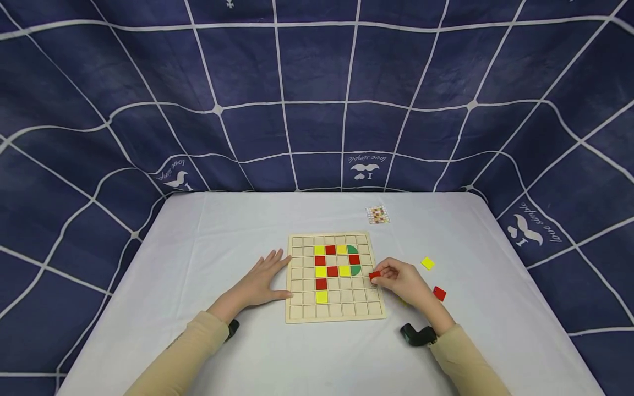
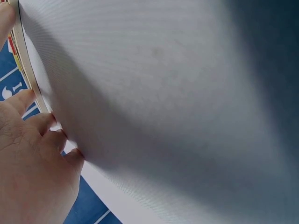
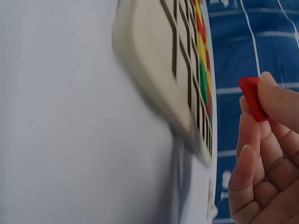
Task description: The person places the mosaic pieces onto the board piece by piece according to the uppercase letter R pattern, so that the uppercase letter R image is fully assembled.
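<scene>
A square wooden grid board (image 1: 302,313) lies on the white table, with red and yellow square tiles and two green rounded tiles set in some of its cells. My left hand (image 1: 262,280) is spread flat at the board's left side, thumb and a fingertip touching its edge. In the left wrist view the fingers (image 2: 42,122) reach along that edge. Over the board's right edge my right hand (image 1: 403,279) pinches a red square tile (image 1: 375,275) between thumb and fingers. The right wrist view shows this red tile (image 3: 253,99) held above the table surface.
To the right lie a loose yellow tile (image 1: 427,263) and a red tile (image 1: 439,293); another yellow piece (image 1: 403,301) is partly hidden under the right hand. A small printed pattern card (image 1: 378,214) lies behind the board. Blue checked cloth (image 1: 317,132) hangs around the table.
</scene>
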Tool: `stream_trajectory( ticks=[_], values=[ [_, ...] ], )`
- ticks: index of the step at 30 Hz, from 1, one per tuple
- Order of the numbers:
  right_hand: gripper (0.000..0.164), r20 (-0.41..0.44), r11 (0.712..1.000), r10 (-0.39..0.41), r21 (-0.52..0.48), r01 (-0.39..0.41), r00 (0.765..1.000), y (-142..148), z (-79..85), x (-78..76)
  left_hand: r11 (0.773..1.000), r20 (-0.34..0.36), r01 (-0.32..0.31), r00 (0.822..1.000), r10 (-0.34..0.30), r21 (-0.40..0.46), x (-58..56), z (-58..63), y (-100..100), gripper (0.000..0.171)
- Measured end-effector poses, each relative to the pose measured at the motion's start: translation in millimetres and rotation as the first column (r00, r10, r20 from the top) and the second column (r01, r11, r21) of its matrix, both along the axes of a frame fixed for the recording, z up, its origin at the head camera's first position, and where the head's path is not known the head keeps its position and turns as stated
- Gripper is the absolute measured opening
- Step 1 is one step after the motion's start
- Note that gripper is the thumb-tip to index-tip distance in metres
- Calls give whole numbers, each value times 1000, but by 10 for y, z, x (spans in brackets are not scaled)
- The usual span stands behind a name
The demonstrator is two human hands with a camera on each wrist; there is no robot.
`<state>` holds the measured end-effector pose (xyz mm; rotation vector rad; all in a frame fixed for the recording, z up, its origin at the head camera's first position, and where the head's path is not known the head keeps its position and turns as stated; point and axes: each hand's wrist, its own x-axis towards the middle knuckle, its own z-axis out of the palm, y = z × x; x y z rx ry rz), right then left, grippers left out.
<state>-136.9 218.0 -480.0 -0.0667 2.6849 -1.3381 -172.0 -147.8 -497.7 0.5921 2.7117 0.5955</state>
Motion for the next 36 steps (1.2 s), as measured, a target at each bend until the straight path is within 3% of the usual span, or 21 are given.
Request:
stream_trajectory(
  ticks=[12, 19, 27, 36],
  values=[
    [18, -13, 979, 182, -92, -182, 983, -569, -106, 98, 1000, 5, 1, 1000, -1, -10, -6, 6, 14, 98],
    [17, -5, 954, 287, -89, -286, 958, -798, -151, 181, 1000, 12, 3, 1000, -3, -16, -2, -4, 0, 98],
    [19, -75, 944, 329, 4, -330, 941, -980, -170, 181, 1000, 17, 2, 1000, -2, -11, -6, 0, -6, 98],
    [15, -70, 941, 335, 84, -329, 940, -1032, -136, 187, 1000, 12, 3, 1000, -3, -16, -20, -9, -11, 99]
  ],
)
